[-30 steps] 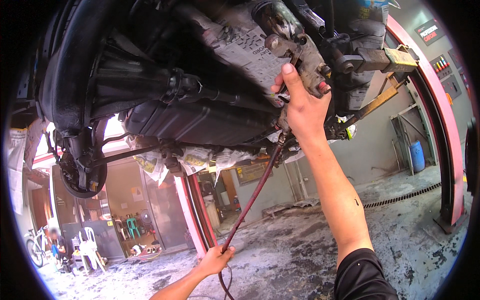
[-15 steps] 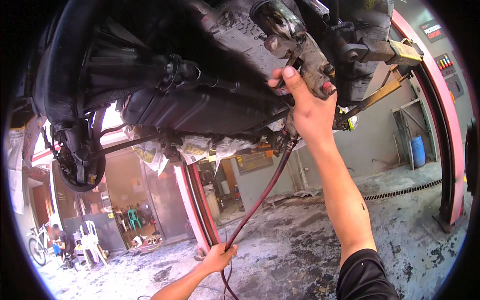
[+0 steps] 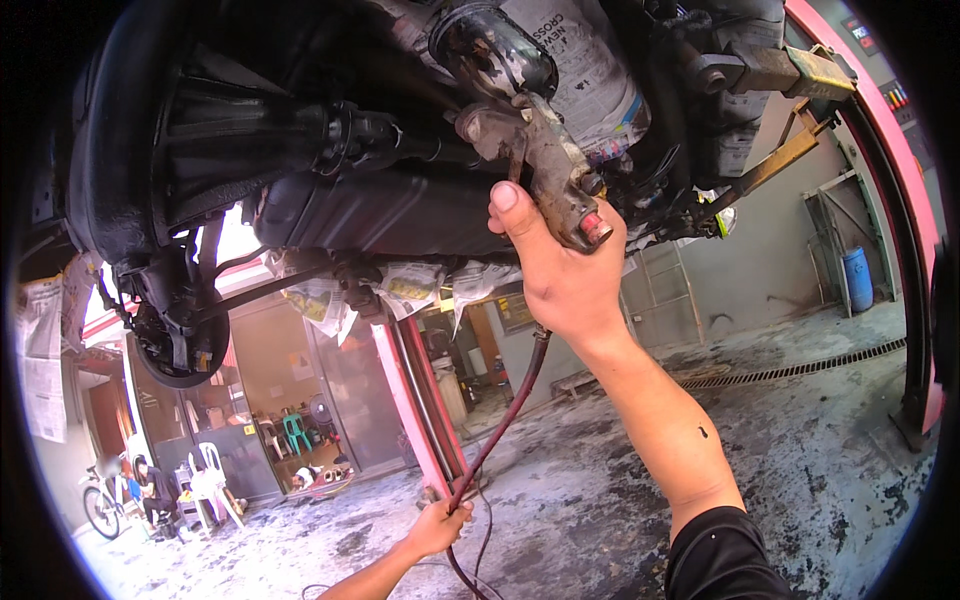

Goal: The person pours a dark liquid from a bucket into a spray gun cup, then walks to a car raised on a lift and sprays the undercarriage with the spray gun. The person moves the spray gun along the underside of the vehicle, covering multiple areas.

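My right hand [image 3: 570, 270] is raised and wrapped around the handle of a paint-smeared spray gun [image 3: 562, 178]. A dark, shiny cup [image 3: 492, 52] sits at the gun's upper end, and a red fitting shows beside my fingers. From below the grip a dark red hose [image 3: 508, 420] runs down to the left. Lower down, my left hand [image 3: 438, 525] is closed around that hose. Above and to the left is the black-coated underside of a raised vehicle [image 3: 350, 205], close to the gun. The gun's nozzle tip cannot be made out.
Newspaper sheets [image 3: 590, 85] cover parts of the underbody. Yellow-ended lift arms [image 3: 770, 160] and pink lift posts [image 3: 408, 400] stand around. A blue drum [image 3: 857, 280] is at the right wall, near a floor grate [image 3: 790, 368]. A person [image 3: 155, 490] sits at far left beside a bicycle.
My right hand and the spray gun have shifted left and somewhat lower, showing more of the cup. The left hand stays on the hose, and the whole view has shifted slightly.
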Tool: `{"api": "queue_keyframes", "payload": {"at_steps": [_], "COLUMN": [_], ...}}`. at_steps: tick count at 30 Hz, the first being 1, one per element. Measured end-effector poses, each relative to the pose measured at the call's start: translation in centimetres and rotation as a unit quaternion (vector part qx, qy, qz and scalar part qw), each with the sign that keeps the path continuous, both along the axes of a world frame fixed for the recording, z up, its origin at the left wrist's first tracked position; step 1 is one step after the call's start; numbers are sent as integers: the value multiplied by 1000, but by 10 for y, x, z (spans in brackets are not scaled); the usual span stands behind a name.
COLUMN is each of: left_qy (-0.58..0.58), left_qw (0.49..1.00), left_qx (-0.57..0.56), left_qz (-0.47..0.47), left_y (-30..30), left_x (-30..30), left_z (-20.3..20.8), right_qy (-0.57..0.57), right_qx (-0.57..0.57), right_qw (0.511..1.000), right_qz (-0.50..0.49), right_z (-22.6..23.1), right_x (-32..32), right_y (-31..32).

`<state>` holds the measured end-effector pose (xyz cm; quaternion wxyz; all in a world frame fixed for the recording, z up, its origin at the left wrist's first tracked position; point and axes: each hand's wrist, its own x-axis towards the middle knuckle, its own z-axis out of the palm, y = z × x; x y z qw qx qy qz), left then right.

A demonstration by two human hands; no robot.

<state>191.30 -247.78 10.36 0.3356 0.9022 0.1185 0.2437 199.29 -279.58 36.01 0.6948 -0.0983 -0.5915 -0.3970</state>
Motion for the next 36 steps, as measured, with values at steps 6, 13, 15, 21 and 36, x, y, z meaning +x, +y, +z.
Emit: {"api": "queue_keyframes", "payload": {"at_steps": [6, 13, 15, 21, 36], "left_qy": [12, 16, 5, -1, 12], "left_qw": [1000, 1000, 1000, 1000, 999], "left_qx": [-3, -4, 3, -3, 21], "left_qz": [23, 21, 16, 9, 23], "left_y": [2, 5, 6, 13, -11], "left_x": [-8, -7, -6, -6, -16], "left_z": [-3, -2, -1, 4, 11], "right_qy": [-10, -17, -8, -16, 30], "right_qx": [6, -7, -7, 11, -30], "right_qw": [999, 1000, 1000, 1000, 999], "right_qz": [49, 14, 2, 16, 22], "right_z": [3, 16, 20, 25, 28], "right_x": [-1, -2, -3, -5, 19], "right_y": [8, 1, -1, -6, -5]}}
